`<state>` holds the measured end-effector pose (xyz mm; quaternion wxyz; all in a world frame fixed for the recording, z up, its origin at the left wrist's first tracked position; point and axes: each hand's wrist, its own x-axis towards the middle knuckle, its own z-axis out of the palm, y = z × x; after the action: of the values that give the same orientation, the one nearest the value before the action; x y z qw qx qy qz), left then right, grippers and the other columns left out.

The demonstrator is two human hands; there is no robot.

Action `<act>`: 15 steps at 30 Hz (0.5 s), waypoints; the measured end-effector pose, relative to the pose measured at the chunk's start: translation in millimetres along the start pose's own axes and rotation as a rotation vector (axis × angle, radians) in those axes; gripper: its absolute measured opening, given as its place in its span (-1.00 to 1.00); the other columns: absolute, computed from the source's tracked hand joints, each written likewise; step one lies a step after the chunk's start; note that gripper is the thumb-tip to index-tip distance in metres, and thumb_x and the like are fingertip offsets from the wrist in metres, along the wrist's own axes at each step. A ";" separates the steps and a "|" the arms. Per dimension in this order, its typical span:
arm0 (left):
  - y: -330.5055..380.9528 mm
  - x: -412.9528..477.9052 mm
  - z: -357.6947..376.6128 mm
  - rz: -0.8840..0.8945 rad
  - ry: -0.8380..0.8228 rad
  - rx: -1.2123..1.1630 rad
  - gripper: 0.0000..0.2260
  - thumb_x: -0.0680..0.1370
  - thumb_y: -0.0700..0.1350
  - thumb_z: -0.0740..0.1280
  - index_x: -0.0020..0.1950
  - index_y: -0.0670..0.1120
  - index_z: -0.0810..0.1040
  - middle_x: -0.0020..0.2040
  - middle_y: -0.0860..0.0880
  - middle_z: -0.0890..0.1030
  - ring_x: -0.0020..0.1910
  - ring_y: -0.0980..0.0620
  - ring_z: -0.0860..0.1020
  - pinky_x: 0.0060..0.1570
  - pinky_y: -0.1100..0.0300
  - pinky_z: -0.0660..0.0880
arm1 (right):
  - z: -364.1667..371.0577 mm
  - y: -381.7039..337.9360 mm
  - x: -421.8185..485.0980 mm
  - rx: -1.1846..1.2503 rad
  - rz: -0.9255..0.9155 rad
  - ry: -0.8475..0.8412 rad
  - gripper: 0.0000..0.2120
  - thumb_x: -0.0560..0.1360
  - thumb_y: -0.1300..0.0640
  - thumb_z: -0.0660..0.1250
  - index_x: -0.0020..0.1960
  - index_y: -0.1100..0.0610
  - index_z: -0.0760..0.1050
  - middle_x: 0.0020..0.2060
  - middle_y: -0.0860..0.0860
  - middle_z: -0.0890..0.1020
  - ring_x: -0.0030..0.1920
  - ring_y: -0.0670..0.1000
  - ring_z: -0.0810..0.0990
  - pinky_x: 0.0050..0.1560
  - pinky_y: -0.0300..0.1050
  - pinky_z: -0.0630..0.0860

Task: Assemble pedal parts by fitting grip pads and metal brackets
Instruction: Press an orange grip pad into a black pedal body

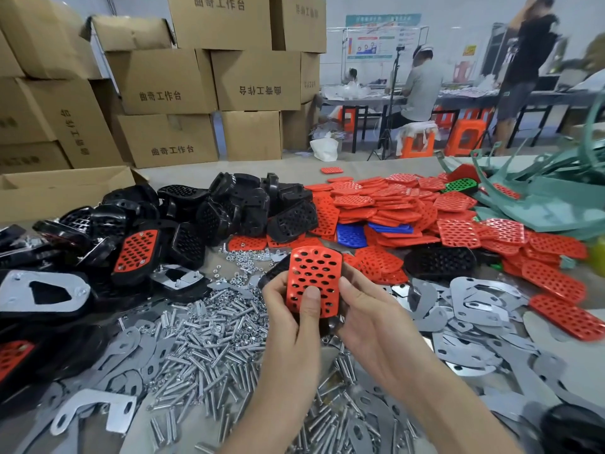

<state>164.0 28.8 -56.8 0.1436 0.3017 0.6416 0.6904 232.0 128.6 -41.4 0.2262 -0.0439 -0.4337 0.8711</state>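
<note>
Pad (314, 276), red, was gripped by left hand (284, 312) and right hand (373, 322), possibly over black pedal shell (325, 326); brackets (471, 296) lay unused; few finished pedals (136, 250).

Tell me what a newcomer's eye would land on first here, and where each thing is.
First comes the red grip pad, held up at centre between the left hand and the right hand. Behind it, a heap of red pads spreads to the right and a heap of black pedal bodies to the left. Below and left of the hands lies a glittering pile of bolts.
</note>
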 end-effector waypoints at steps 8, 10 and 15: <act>0.5 12.7 -10.8 -0.076 -0.116 -0.082 -0.51 0.52 0.24 0.35 0.43 0.17 0.43 0.17 0.25 0.66 0.18 0.20 0.63 0.18 0.15 0.51 | -4.2 -0.1 1.6 -0.112 -0.076 0.042 -0.60 0.57 0.27 0.32 0.41 0.19 0.51 0.24 0.15 0.69 0.22 0.11 0.69 0.04 -0.08 0.66; 1.7 15.4 -15.2 -0.117 -0.193 -0.090 -0.50 0.47 0.19 0.39 0.38 0.10 0.49 0.15 0.14 0.70 0.17 0.10 0.66 0.17 0.09 0.55 | -6.3 -3.0 0.9 -0.114 -0.097 0.059 -0.59 0.56 0.25 0.30 0.41 0.20 0.51 0.24 0.17 0.69 0.22 0.12 0.68 0.10 -0.06 0.66; 3.3 17.9 -21.0 -0.084 -0.212 -0.003 -0.68 0.47 0.18 0.37 0.18 0.11 0.59 0.04 0.15 0.73 0.06 0.18 0.68 -0.02 0.37 0.56 | -8.2 -5.7 -1.7 -0.145 -0.079 0.068 -0.60 0.57 0.17 0.26 0.40 0.17 0.53 0.24 0.17 0.69 0.24 0.14 0.68 0.14 -0.02 0.66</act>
<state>138.1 22.1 -49.4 0.2400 0.3455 0.6341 0.6488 237.8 136.9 -42.2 0.2712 -0.0726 -0.4893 0.8257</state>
